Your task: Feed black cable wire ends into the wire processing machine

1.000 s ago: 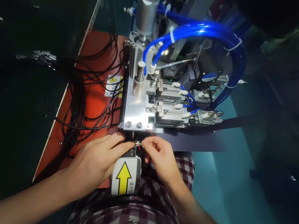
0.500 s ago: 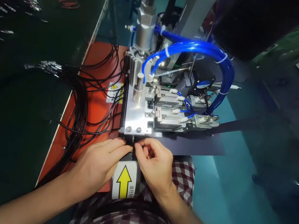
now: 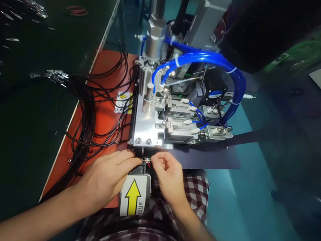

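Close in front of the machine's metal plate (image 3: pixel 145 128), my left hand (image 3: pixel 107 171) is closed, with thumb and forefinger pinching a thin cable whose body the hand hides. Short fine wires (image 3: pixel 147 160), some red and some green, stick out to the right of those fingertips. My right hand (image 3: pixel 168 176) is closed in a pinch at the wires' far end. Whatever its fingertips grip is too small to make out. Just below both hands sits a white label with a yellow arrow (image 3: pixel 134 193).
Black cables (image 3: pixel 85 125) with bare silvery ends lie bundled over the orange surface (image 3: pixel 105 118) on my left. Looped blue air hoses (image 3: pixel 212 58) arch over the small cylinders (image 3: pixel 181 129). A tall metal shaft (image 3: pixel 155 35) rises behind the plate.
My right hand has drawn slightly right, away from my left fingertips, and coloured wires now show between the hands. My left hand stays almost in place. The view has shifted slightly.
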